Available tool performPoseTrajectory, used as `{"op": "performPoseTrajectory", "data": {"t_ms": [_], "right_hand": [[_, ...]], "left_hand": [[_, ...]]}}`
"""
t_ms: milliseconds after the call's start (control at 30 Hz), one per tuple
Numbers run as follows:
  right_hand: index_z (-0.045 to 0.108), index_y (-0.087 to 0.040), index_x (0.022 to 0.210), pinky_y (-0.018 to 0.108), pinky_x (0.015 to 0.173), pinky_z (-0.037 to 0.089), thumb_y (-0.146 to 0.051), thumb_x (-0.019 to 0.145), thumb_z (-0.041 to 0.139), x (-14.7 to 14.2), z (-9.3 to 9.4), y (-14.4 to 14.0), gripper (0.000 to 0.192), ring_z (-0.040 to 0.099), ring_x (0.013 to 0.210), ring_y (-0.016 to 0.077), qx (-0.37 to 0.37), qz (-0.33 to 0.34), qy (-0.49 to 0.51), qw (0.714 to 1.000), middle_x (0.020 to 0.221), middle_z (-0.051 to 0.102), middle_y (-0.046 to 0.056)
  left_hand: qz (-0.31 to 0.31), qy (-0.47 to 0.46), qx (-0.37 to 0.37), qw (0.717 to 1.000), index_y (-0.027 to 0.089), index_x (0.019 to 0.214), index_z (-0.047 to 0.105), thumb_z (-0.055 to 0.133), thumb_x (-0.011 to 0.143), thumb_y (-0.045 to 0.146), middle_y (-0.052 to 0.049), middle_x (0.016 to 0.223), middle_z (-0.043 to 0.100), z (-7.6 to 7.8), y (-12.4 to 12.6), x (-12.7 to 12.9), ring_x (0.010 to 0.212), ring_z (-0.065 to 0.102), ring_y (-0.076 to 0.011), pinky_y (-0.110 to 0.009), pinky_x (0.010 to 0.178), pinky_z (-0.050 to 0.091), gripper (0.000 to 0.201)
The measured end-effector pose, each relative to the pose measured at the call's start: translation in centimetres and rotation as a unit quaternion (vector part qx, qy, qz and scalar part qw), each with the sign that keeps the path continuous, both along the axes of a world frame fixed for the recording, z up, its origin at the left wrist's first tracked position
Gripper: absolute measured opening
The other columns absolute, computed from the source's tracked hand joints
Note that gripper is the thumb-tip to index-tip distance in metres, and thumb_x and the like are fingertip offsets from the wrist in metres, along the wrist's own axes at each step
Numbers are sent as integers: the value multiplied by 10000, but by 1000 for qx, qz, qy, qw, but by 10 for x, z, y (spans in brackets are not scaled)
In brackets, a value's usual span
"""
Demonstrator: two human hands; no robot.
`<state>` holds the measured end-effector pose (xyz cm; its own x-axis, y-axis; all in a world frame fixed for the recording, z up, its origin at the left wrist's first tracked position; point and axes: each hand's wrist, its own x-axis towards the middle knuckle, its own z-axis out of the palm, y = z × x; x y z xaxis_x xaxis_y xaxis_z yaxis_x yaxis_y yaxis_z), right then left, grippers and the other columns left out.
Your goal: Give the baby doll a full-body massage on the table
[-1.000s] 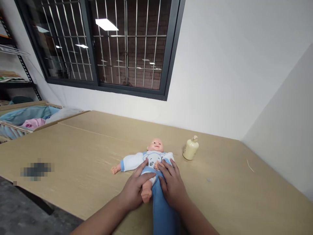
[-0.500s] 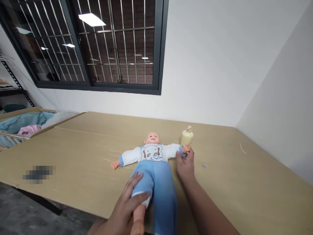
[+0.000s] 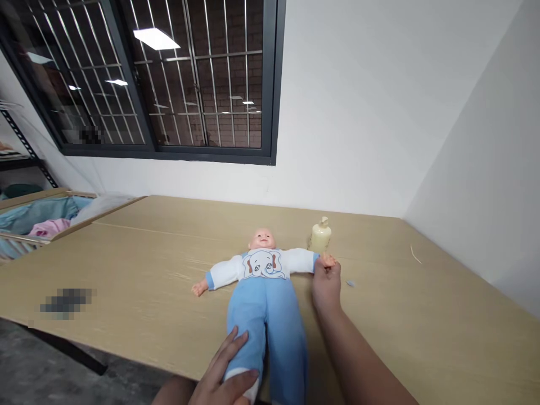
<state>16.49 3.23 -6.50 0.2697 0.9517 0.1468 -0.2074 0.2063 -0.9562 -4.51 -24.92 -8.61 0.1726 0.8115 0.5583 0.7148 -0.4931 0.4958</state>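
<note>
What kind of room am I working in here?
Probably a plain indoor workroom: a long wooden table against bare white walls, a barred window, and a bin of clothes on the left.

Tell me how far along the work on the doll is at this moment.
Looks done: the doll lies face up on the table, in its elephant top and blue trousers, arms spread. In hand: the right hand pinches the doll's hand beside the bottle; the left hand holds a trouser cuff at the table edge. Left: the bottle stands untouched.
</note>
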Motion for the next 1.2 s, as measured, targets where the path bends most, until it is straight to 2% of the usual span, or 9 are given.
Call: {"op": "performPoseTrajectory", "data": {"t_ms": [100, 200, 333, 500, 667, 800, 967, 1067, 1200], "right_hand": [[575, -202, 1259, 476, 1100, 465, -364, 788, 694, -11, 9, -25, 512, 621, 1212, 275, 116, 50, -160, 979, 1278, 665, 114], [503, -210, 1432, 512, 1168, 390, -279, 809, 631, -20, 14, -45, 640, 485, 1384, 305, 271, 121, -374, 878, 1465, 543, 133], [442, -208, 1508, 600, 1188, 325, -290, 803, 621, -25, 16, -54, 733, 268, 1512, 368, 331, 171, -502, 780, 1589, 399, 125], [455, -208, 1506, 612, 1186, 322, -323, 840, 597, -22, 16, -53, 691, 179, 1540, 372, 346, 179, -543, 744, 1621, 352, 106], [454, -199, 1508, 608, 1199, 309, -302, 865, 571, -21, 15, -54, 662, 151, 1548, 361, 345, 187, -557, 732, 1638, 318, 104], [440, -197, 1515, 606, 1201, 308, -305, 865, 570, -22, 11, -52, 671, 136, 1554, 353, 340, 192, -539, 746, 1644, 305, 104], [412, -217, 1525, 598, 1211, 291, -385, 840, 641, -22, 8, -46, 742, 195, 1542, 352, 305, 180, -490, 796, 1631, 329, 109], [418, -219, 1509, 553, 1213, 302, -404, 815, 682, -20, 3, -34, 765, 336, 1487, 330, 245, 148, -398, 872, 1583, 407, 123], [551, -232, 1354, 445, 1088, 461, -418, 712, 779, -11, -12, -6, 706, 594, 1244, 289, 76, 69, -124, 987, 1343, 634, 102]], "left_hand": [[-25, 2, 18, 1000, 396, 1298, 616, 543, 891, 658, -60, 1542, 492, -2, 10, -8, 1424, 458, -330, -502, 1113, 455, 489], [-39, -17, 16, 999, 366, 1365, 572, 480, 903, 689, -97, 1595, 411, 13, 12, -12, 1444, 424, -348, -508, 1118, 451, 571], [-45, 11, 8, 999, 338, 1464, 481, 575, 907, 542, -109, 1630, 339, 42, 22, -19, 1459, 393, -366, -543, 1142, 409, 600], [38, 21, -23, 999, 284, 1379, 592, 642, 800, 232, -111, 1600, 383, 55, 68, -28, 1424, 439, -353, -514, 1148, 406, 583], [41, 4, -31, 999, 204, 1346, 618, 571, 779, 105, -150, 1551, 440, 51, 119, -24, 1419, 451, -316, -497, 1157, 403, 577], [33, -12, -29, 999, 209, 1358, 599, 559, 830, 132, -152, 1519, 471, 49, 131, -20, 1403, 472, -300, -489, 1139, 429, 535], [20, 40, 34, 998, 245, 1413, 535, 608, 843, 199, -150, 1566, 403, 53, 100, -17, 1433, 423, -341, -559, 1144, 400, 576], [19, 81, 87, 993, 271, 1426, 515, 662, 868, 362, -154, 1595, 358, 52, 66, -8, 1487, 311, -401, -627, 1137, 375, 584], [7, 86, 78, 993, 313, 1396, 524, 626, 911, 345, -130, 1541, 455, 34, 26, 7, 1472, 366, -359, -557, 1109, 449, 497]]}}
